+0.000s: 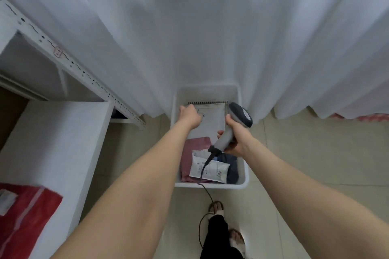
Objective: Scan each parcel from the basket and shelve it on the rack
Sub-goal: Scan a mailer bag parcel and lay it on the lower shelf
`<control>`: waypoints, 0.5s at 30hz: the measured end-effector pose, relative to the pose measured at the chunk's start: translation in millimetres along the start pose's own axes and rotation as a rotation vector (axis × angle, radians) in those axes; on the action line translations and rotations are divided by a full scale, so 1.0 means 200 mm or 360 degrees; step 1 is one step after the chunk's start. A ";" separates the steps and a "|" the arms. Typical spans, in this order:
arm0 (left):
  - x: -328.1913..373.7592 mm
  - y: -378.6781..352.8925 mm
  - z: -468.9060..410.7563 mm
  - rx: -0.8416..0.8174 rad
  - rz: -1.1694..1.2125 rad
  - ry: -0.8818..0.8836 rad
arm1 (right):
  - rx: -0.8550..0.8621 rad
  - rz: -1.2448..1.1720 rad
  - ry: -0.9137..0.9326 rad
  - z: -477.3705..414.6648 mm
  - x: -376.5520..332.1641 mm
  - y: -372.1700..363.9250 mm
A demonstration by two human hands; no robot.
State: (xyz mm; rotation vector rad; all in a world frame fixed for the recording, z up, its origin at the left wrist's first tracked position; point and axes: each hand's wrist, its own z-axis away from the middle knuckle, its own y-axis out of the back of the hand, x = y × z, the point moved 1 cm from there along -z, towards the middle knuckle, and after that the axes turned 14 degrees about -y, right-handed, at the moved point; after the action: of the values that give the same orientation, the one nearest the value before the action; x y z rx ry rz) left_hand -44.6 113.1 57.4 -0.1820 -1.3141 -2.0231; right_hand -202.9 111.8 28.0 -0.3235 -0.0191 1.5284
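While the right hand (235,141) clasps the scanner (240,118), the left hand (189,115) curls its fingers on a corner of the white parcel (212,126) lying beneath them in the basket (210,185). It looks light, thin and bendy, so it is best pinched at an edge.

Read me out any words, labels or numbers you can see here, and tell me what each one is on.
None can be read.
Label on the white parcel in the basket: print blurred.
The grey parcel: marks too blurred.
Label on the red parcel: blurred.
Red mark on the rack: unreadable.
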 end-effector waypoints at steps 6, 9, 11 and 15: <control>-0.27 -0.34 -0.44 -0.0133 -0.0008 0.0086 | 0.0142 0.0023 -0.0101 -0.61 -0.05 0.03; -0.46 -0.58 -0.67 -0.0182 0.0014 0.0161 | 0.0179 0.0035 -0.0159 -0.97 -0.05 0.07; -0.58 -0.74 -0.80 -0.0203 0.0022 0.0194 | 0.0196 0.0045 -0.0179 -1.22 -0.04 0.10; -0.85 -1.11 -1.03 -0.0254 -0.0048 0.0216 | 0.0243 0.0106 -0.0180 -1.67 0.00 0.17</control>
State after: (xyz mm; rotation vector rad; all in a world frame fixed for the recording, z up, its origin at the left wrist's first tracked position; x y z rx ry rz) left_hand -5.8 73.0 -284.2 -0.0962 -1.0782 -2.1272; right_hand -164.5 46.9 -298.9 -0.1168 0.0191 1.6028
